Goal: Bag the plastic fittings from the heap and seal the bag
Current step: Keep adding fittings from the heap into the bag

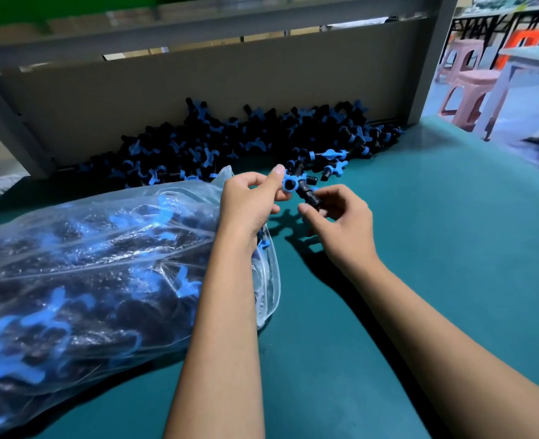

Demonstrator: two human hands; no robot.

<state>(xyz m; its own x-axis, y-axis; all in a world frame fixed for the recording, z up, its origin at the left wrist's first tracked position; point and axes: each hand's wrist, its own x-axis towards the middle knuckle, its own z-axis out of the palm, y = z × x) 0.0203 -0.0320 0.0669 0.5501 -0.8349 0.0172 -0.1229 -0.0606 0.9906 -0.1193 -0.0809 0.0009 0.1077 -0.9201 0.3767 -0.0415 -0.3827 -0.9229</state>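
A heap of black and blue plastic fittings (246,137) lies against the grey back panel of the bench. A big clear plastic bag (97,274), stuffed with such fittings, lies on its side at the left, mouth toward the middle. My left hand (249,204) pinches the blue ring end of a black and blue fitting (298,186) just above the bag's mouth. My right hand (341,217) holds the black tube end of the same cluster with curled fingers. Both hands hover a little above the table, in front of the heap.
The green table top (436,248) stretches to the right and front. A grey cardboard-like back panel (198,90) and a grey post (433,58) bound the far side. Pink stools (471,90) and a white table stand beyond at the right.
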